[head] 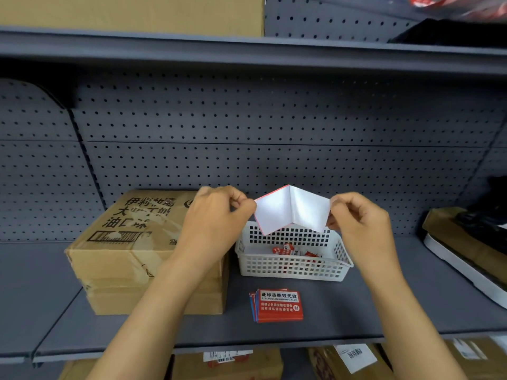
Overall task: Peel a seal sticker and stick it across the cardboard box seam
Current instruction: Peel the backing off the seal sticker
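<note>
Above the white basket (293,266), near the back of the shelf (384,311), you hold the seal sticker (292,209) in the air, white backing toward you, folded along a vertical crease. Your left hand (219,215) pinches its left edge, your right hand (359,218) its right edge, so its long axis runs hand to hand. The cardboard box (120,242) sits left of the basket, directly under your left forearm; that hand is nearer its seam. Bare shelf lies in front, apart from the sticker stack (278,305) near the front edge.
</note>
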